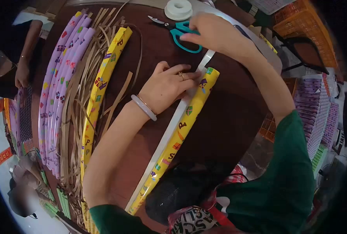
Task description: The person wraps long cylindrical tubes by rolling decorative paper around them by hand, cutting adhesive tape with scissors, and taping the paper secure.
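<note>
My left hand (167, 86) lies palm down with spread fingers, its fingertips pressing on a white tape strip (166, 136) beside a yellow patterned roll (181, 134). The strip runs along the roll's left edge, and its upper end lifts off the table past my fingers. Above it, my right hand (216, 35) reaches over the teal handles of a pair of scissors (181, 34), thumb and fingers apart around one handle. How firmly it touches them cannot be made out. The scissors' blades point to the upper left. Behind them is a roll of white tape (178, 9).
Purple patterned rolls (66, 85), loose brown strips (77, 113) and another yellow roll (103, 82) lie to the left. A co-worker's hand (22, 74) is at the far left, another person at lower left. An orange crate (306, 27) stands at upper right.
</note>
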